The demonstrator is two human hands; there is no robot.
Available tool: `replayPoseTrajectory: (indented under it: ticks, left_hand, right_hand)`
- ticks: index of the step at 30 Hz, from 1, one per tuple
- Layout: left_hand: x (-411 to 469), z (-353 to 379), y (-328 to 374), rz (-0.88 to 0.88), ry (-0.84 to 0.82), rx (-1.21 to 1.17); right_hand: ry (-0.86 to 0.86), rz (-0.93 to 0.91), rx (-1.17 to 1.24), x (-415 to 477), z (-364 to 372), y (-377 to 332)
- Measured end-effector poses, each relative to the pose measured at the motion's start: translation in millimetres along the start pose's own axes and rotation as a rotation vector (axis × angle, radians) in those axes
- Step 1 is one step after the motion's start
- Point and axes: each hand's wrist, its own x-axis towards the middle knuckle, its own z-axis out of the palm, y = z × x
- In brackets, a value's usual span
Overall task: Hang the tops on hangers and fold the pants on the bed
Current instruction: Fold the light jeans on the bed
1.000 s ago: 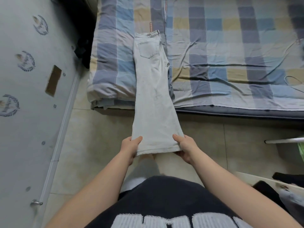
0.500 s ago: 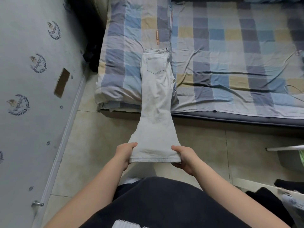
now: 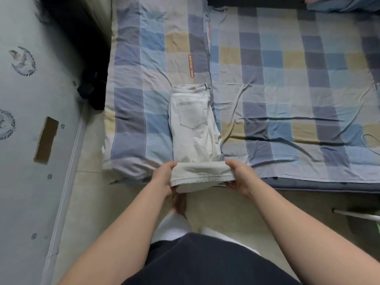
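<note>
Pale light-wash jeans (image 3: 193, 128) lie lengthwise on the checked bed (image 3: 287, 83), waistband away from me and a back pocket facing up. Their leg ends are doubled over at the bed's near edge, hem facing me. My left hand (image 3: 163, 177) grips the left corner of that folded hem. My right hand (image 3: 239, 174) grips the right corner. Both thumbs lie on top of the cloth. No tops or hangers are in view.
A folded checked quilt (image 3: 135, 112) lies under the jeans on the bed's left side. A grey wall with printed emblems (image 3: 22, 60) runs along the left. Dark items (image 3: 90, 89) sit in the gap by the wall. A white rail (image 3: 357, 214) juts in at right over tiled floor.
Both hands have carried the jeans' hem up from over the floor to the bed's near edge, doubling the legs over. The view has moved closer to the bed.
</note>
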Motion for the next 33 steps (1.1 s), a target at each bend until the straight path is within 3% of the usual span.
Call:
replayPoseTrajectory:
  ticks: [10, 19, 23, 28, 31, 33]
  left_hand:
    - [104, 86, 180, 0.019, 0.000, -0.021]
    - [249, 156, 260, 0.115, 0.034, -0.036]
    - [295, 173, 265, 0.185, 0.002, -0.119]
    - [324, 166, 232, 0.240, -0.045, 0.038]
    - [327, 157, 201, 0.331, 0.038, 0.203]
    - [325, 144, 171, 0.486, 0.142, 0.328]
  right_hand:
    - [-0.013, -0.051, -0.031, 123, 81, -189]
    - [-0.047, -0.079, -0.075, 286, 125, -271]
    - [-0.117, -0.069, -0.041, 339, 138, -279]
    - [-0.298, -0.064, -0.104, 377, 123, -245]
    - [-0.320, -0.094, -0.184, 376, 110, -211]
    - [-0.282, -0.150, -0.232, 367, 99, -185]
